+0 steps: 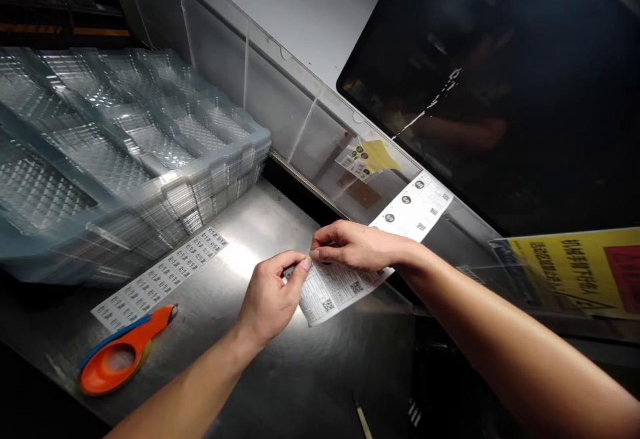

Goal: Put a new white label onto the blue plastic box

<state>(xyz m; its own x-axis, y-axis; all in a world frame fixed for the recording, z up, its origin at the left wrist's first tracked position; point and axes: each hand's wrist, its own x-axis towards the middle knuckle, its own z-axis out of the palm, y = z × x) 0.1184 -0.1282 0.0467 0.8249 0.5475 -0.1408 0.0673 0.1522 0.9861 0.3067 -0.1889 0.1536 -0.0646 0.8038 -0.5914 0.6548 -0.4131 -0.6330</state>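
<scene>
A long white sheet of printed labels [350, 286], with black round marks and square codes, runs from the metal table up over the clear plastic wall. My left hand [273, 292] is closed in a pinch of thumb and forefinger at the sheet's left edge. Right beside it, with fingertips almost meeting the left ones, my right hand [353, 246] pinches at the same edge and covers part of the print. Whether a small peeled label sits between the fingertips is too small to tell.
Stacked clear plastic trays [200, 139] stand at the left. Orange-handled scissors [113, 366] and a sheet of small printed stickers [160, 276] lie on the metal table [300, 379]. A dark screen [525, 92] rises behind the plastic wall [220, 39]. A yellow sign [565, 266] hangs right.
</scene>
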